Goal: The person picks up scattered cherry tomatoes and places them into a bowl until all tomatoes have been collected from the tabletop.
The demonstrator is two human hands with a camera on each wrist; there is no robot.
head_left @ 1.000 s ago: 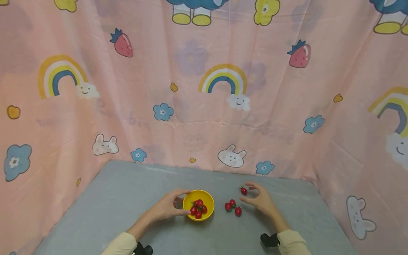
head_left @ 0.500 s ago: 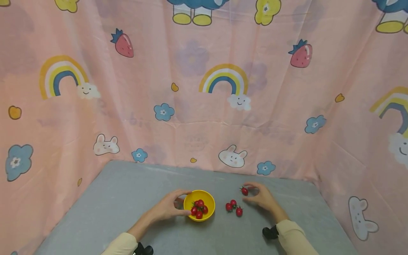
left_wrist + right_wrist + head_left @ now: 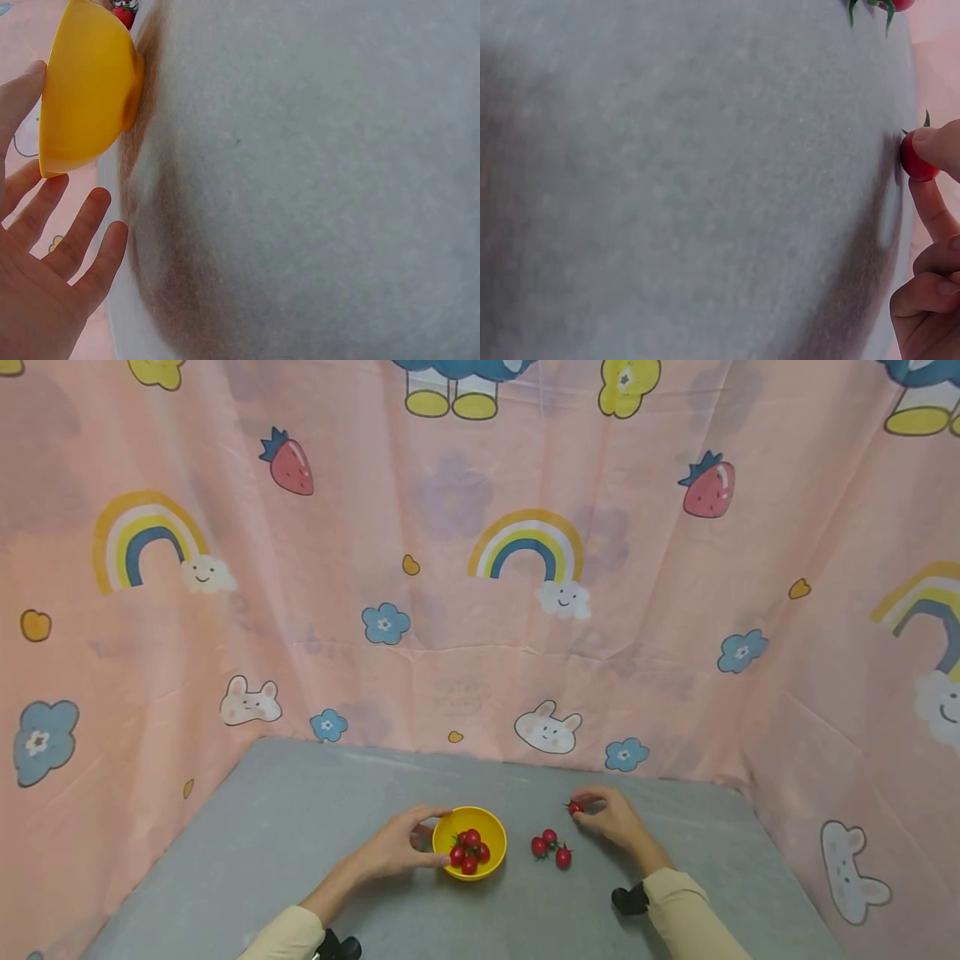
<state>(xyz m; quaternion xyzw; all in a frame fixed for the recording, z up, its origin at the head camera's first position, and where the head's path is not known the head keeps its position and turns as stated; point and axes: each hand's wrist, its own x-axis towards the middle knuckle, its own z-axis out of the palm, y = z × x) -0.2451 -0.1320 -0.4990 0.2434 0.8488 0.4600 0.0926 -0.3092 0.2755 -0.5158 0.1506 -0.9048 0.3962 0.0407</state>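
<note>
A single red cherry tomato (image 3: 574, 807) sits at the tips of the right hand (image 3: 618, 821), pinched between thumb and finger. In the right wrist view the thumb (image 3: 930, 144) lies across its side and a fingertip meets its lower side, while the other fingers curl beneath. Its green leaves poke out beyond the thumb tip, so the fruit is at the very end of the grip, clear of the palm. Whether it rests on the grey tabletop (image 3: 300, 810) or is just off it, I cannot tell.

Nearer the person and slightly to the left, three loose tomatoes (image 3: 538, 847) lie close together, apart from the right hand. Left of them is a yellow bowl (image 3: 486, 824), several tomatoes (image 3: 469, 865) grouped inside. The left hand (image 3: 393, 843) holds the bowl by its left side, thumb and finger at the rim; the left wrist view shows the remaining fingers spread below it. Behind the tabletop hangs a pink cloth (image 3: 450, 668) printed with rainbows, strawberries and rabbits.
</note>
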